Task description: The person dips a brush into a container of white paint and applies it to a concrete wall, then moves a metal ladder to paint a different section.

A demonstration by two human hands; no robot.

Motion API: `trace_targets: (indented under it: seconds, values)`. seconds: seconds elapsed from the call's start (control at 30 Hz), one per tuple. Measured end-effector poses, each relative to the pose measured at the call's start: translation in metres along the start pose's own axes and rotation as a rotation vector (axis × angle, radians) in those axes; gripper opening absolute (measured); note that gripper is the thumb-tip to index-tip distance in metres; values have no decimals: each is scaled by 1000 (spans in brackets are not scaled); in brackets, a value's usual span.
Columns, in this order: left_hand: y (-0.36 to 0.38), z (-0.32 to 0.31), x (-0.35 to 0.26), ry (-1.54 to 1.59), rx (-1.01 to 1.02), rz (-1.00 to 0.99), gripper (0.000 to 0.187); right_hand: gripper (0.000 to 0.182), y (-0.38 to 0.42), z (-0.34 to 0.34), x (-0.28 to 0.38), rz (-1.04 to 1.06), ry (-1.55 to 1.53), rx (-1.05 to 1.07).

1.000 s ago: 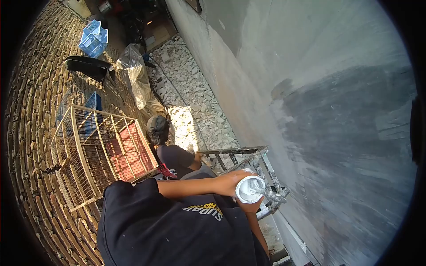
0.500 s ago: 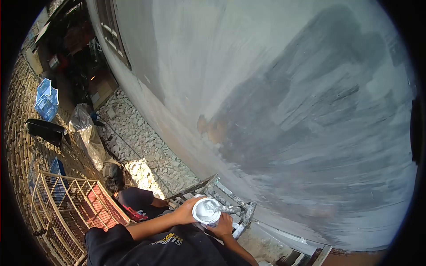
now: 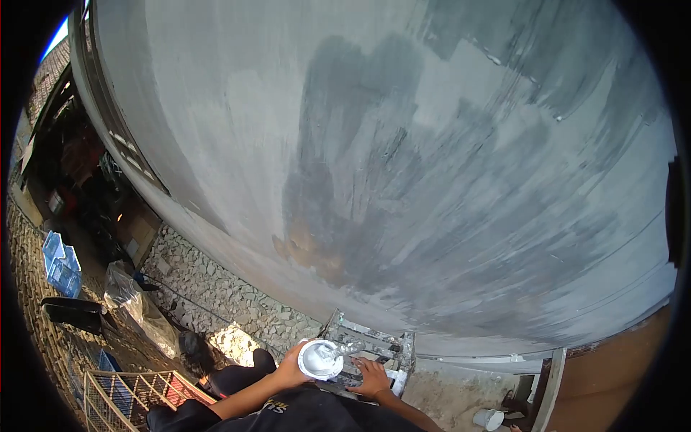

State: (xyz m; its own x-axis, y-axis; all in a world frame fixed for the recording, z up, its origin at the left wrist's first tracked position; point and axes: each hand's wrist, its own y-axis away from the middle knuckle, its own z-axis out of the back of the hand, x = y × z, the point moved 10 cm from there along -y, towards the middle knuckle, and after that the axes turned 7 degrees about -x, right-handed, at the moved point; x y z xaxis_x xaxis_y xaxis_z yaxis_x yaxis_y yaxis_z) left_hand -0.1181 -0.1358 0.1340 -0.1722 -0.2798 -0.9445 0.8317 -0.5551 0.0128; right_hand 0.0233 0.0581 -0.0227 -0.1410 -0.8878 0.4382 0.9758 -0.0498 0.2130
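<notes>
My left hand is wrapped round the side of a white tub with white paste in it, held in front of my dark shirt. A paste-smeared tool sticks out over the tub's right rim; its lower end is hidden in the paste. To the right of the tub, my right hand has its fingers stretched apart, overlapping the paint-spattered ladder in this view. Rising ahead is a large wall with patchy grey and pale coating.
Down to the left, a person in dark clothing is close to a wire cage. Rubble lies along the wall's foot. Blue crates stand farther left. A white bucket is on the ground at lower right.
My right hand has come away from the tub, moving right with its fingers spreading. The tub stays in my left hand. The view has turned, showing more of the wall and ground at right.
</notes>
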Motion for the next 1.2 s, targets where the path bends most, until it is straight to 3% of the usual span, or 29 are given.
trace_targets:
  seconds: [0.13, 0.33, 0.4, 0.47, 0.73, 0.87, 0.93, 0.97, 1.03, 1.1, 1.2]
  values:
    - [-9, -10, 10, 142, 69, 86, 92, 99, 6, -2, 1, 13, -5, 34]
    - [-40, -24, -28, 188, 172, -14, 89, 100, 2, 2, 0, 15, -20, -47]
    - [-48, -30, -28, 88, 169, -92, 89, 101, 6, -1, 2, 12, -11, 46]
    - [-55, -42, -31, 200, 228, -53, 91, 103, 5, -8, -7, -26, -18, 71]
    - [-49, -56, -69, 166, 176, -139, 90, 102, 12, 1, -5, 9, -19, -55]
    - [-38, -61, -52, 290, 144, -126, 84, 106, 14, -8, 3, 74, -27, -20]
    - [-30, -54, -57, 288, 102, -73, 78, 68, 18, 3, 7, 7, -129, -109]
    - [-25, -54, -71, 302, 129, -39, 78, 86, 15, -9, 3, -14, -127, 1]
    - [-24, -55, -69, 322, 146, -5, 78, 89, 14, -9, 2, 28, -47, -11]
    - [-37, -52, -52, 148, 89, -122, 91, 92, 6, -13, 0, 82, 34, -17]
    - [-38, -50, -55, 115, 58, -148, 91, 55, -6, 4, -30, -110, -469, -148]
